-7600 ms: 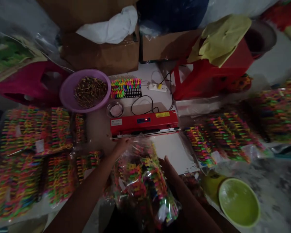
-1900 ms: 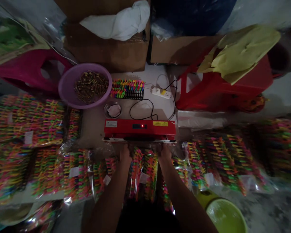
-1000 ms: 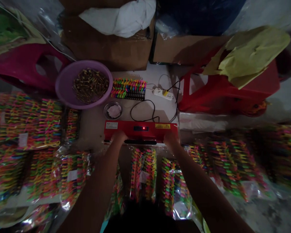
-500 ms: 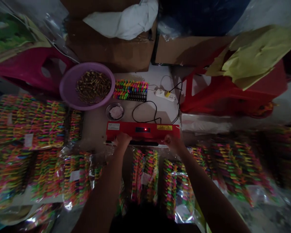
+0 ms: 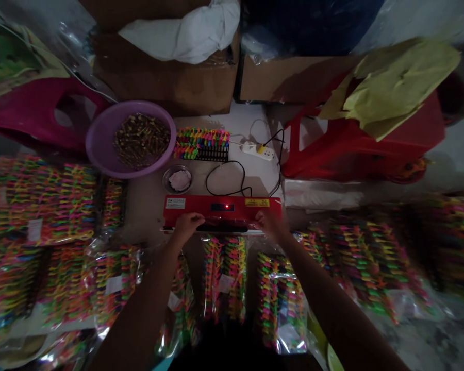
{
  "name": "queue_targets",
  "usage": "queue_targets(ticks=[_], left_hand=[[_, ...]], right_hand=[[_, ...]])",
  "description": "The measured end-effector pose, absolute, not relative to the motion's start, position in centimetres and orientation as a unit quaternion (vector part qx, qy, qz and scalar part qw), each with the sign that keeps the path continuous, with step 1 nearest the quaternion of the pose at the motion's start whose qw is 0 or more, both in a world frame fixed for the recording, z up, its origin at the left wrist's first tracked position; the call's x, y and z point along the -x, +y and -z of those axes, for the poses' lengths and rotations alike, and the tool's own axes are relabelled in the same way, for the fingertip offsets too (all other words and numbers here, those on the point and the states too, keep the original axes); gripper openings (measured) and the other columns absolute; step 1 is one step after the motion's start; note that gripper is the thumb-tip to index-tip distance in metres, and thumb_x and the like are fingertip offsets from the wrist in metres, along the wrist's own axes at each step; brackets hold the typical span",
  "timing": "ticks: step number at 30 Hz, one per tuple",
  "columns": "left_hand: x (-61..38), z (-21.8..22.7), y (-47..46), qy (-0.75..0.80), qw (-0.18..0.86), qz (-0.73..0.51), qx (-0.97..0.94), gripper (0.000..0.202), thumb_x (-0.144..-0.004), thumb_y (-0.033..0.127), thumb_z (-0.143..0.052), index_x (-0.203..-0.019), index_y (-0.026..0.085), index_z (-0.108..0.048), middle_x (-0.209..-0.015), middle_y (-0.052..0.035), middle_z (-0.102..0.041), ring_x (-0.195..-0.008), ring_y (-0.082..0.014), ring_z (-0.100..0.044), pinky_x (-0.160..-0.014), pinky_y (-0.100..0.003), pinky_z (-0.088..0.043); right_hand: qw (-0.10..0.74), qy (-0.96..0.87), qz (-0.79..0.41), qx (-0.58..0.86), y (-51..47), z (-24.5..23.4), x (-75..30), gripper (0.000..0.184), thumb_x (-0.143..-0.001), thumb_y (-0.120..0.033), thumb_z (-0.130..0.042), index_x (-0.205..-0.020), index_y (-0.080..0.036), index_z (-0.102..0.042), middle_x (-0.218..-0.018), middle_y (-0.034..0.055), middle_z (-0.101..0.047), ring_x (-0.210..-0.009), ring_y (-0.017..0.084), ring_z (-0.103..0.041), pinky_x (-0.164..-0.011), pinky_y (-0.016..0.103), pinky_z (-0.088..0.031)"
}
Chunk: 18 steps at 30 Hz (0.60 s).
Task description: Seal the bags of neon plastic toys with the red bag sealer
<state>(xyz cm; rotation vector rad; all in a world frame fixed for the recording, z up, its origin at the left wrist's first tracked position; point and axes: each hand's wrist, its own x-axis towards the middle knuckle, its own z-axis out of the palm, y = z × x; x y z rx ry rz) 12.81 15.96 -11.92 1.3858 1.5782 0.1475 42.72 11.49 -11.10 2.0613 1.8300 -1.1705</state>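
A red bag sealer [image 5: 237, 211] with a lit red light lies crosswise in front of me. My left hand [image 5: 187, 225] is closed at the left part of its front edge, thumb and fingers pinched on a clear plastic bag's edge. My right hand [image 5: 269, 224] pinches the same edge farther right. The filmy edge spans the sealer's front between both hands and is hard to see in the dim light. Below it lies the clear plastic bag [image 5: 225, 283], with rows of small bright-coloured plastic pieces and a white slip inside.
Several filled bags [image 5: 282, 299] lie on both sides. Behind the sealer are a small bowl [image 5: 166, 181] of white slips, a purple basin [image 5: 95, 141] of brownish pieces, a black rack [image 5: 214, 153] and a power strip [image 5: 257, 150]. A red stool [image 5: 406, 131] stands right; cardboard boxes [image 5: 166, 85] stand behind.
My left hand has shifted slightly left and its fingers have come up over the sealer's front. My right hand has turned a little inward. The whole view has moved slightly.
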Motion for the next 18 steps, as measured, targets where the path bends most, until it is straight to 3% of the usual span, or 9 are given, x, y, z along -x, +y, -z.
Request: queue_targets(ticks=[2,6,9,14,18], left_hand=[[-12.6,11.9,16.1,0.667,0.486,-0.067,-0.561,0.012,-0.068,0.031,-0.062,-0.073,0.021,-0.067,-0.071,0.0002,-0.068,-0.071,-0.017,-0.061,-0.069,-0.026,-0.043],[-12.1,12.3,15.9,0.671,0.474,-0.088,-0.564,0.011,-0.066,0.027,-0.064,-0.074,0.02,-0.065,-0.072,0.0009,-0.066,-0.071,-0.016,-0.06,-0.068,-0.025,-0.043],[-12.1,12.6,16.2,0.641,0.444,-0.078,-0.621,0.011,-0.071,0.024,-0.059,-0.079,0.02,-0.065,-0.077,-0.0005,-0.066,-0.074,-0.0156,-0.059,-0.07,-0.026,-0.043],[-12.8,13.2,16.3,0.62,0.348,-0.079,-0.699,0.02,-0.081,0.025,-0.049,-0.066,0.019,-0.062,-0.072,-0.0045,-0.061,-0.08,-0.0196,-0.055,-0.08,-0.033,-0.042],[-13.6,14.2,14.9,0.659,0.225,-0.133,-0.705,0.021,-0.084,0.028,-0.049,-0.07,0.02,-0.063,-0.102,-0.0082,-0.061,-0.102,-0.0244,-0.05,-0.092,-0.041,-0.036]], right_hand=[[0.058,0.619,0.379,-0.686,11.7,11.4,-42.7,0.017,-0.073,-0.012,-0.061,-0.09,-0.017,-0.065,-0.08,0.0041,-0.069,-0.07,0.013,-0.06,-0.061,0.02,-0.039],[0.037,0.649,0.336,-0.682,11.6,11.6,-42.3,0.016,-0.073,-0.007,-0.053,-0.07,-0.018,-0.064,-0.079,0.0043,-0.066,-0.081,0.016,-0.056,-0.069,0.025,-0.037],[0.018,0.659,0.289,-0.694,11.1,11.6,-41.7,0.017,-0.076,-0.009,-0.048,-0.076,-0.018,-0.062,-0.094,0.0071,-0.063,-0.092,0.021,-0.05,-0.076,0.03,-0.035],[-0.069,0.701,0.162,-0.691,9.6,13.0,-41.2,0.011,-0.084,-0.023,-0.049,-0.082,-0.018,-0.059,-0.101,0.009,-0.059,-0.099,0.024,-0.044,-0.09,0.039,-0.03],[-0.104,0.705,0.107,-0.693,8.4,14.4,-41.0,0.01,-0.084,-0.023,-0.048,-0.082,-0.02,-0.057,-0.104,0.0083,-0.057,-0.107,0.024,-0.042,-0.099,0.042,-0.026]])
